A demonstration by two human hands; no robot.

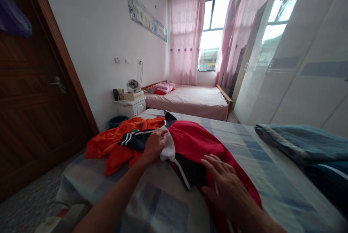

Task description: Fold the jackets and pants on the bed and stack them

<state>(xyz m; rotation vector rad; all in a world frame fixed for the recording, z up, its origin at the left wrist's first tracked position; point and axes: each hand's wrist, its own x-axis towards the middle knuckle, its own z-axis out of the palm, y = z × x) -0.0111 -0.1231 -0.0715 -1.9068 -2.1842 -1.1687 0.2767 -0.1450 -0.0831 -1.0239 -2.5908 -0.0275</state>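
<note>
Red garment point(195, 135) on a checked bed point(235, 137).
Left hand point(155, 143) curls at its white section point(169, 148), pinch unclear; right hand point(225, 178) spreads open over the black part point(190, 171).

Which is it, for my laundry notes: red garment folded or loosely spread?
Loosely spread: the red garment sprawls across the near bed past the right hand, its outline irregular.
</note>
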